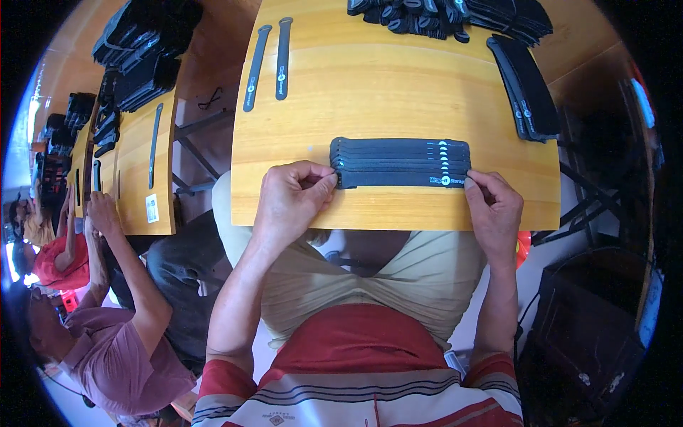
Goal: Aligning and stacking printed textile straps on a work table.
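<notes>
A neat stack of black hook-and-loop straps (391, 162) lies crosswise near the front edge of the wooden table (398, 99). Its layers are fanned slightly, so a row of white printed marks shows toward the right end. My left hand (293, 198) is closed at the stack's left end, thumb and forefinger pinching the front strap's tip. At the opposite end, my right hand (496, 206) pinches the front strap's right tip in the same way. Two single straps, a left one (257, 67) and a right one (284, 60), lie lengthwise at the table's far left.
Another strap stack (525, 89) rests along the table's right edge. Piled bundles of straps (420, 18) fill the far edge. On the left, a co-worker (121, 334) sits at a second table (146, 206) holding more strap piles (146, 78). A dark cabinet (590, 320) stands at lower right.
</notes>
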Demonstrator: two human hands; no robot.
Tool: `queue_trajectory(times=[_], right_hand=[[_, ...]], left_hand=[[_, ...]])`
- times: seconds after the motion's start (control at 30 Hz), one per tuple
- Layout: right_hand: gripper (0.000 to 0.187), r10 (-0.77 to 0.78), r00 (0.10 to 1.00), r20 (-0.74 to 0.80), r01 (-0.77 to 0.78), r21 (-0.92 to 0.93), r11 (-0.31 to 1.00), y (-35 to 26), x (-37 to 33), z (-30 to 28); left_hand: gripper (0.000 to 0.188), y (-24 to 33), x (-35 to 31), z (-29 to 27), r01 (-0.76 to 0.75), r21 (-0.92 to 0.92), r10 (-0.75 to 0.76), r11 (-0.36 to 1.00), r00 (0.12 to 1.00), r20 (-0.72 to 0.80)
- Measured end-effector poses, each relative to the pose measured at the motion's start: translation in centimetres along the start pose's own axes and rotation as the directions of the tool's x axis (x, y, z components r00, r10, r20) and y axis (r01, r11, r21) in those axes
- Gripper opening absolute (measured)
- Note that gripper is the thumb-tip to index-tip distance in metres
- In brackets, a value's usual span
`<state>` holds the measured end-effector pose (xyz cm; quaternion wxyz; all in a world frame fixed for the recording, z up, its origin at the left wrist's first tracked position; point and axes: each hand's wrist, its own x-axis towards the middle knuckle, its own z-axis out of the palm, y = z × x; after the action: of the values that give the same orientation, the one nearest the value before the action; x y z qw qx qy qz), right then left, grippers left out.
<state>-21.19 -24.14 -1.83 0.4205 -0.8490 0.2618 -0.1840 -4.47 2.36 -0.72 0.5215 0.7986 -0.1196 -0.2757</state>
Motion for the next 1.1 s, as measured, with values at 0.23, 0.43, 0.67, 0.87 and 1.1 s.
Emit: queue_trajectory(times=[0.23, 0.43, 0.67, 0.87, 1.1], right_hand=[[0.015, 0.011, 1.0, 0.006, -0.011, 0.008, 1.0, -0.27, 0.06, 0.0], [0.014, 0.016, 1.0, 0.009, -0.017, 0.037, 0.999, 0.07, 0.03, 0.01], [0.014, 0.012, 1.0, 0.017, -0.012, 0.031, 0.999, 0.24, 0.06, 0.01], [0.014, -0.003, 1.0, 0.007, 0.003, 0.008, 1.0, 0.28, 0.07, -0.17], [0.015, -0.034, 0.999, -0.007, 0.035, 0.051, 0.998, 0.59, 0.12, 0.19]], left_hand=[[0.01, -0.17, 0.09, -0.09, 0.009, -0.005, -0.009, 1.0, 1.0, -0.003], [0.01, -0.22, 0.14, -0.08, 0.007, 0.013, -0.006, 1.0, 1.0, -0.007], [0.012, -0.74, 0.31, -0.06, 0.002, 0.027, -0.001, 1.0, 0.999, -0.042], [0.012, -0.37, 0.29, 0.18, 0.014, 0.022, -0.013, 1.0, 0.999, -0.048], [0.01, 0.21, 0.14, 0.17, 0.068, 0.002, -0.068, 0.998, 0.996, -0.058]])
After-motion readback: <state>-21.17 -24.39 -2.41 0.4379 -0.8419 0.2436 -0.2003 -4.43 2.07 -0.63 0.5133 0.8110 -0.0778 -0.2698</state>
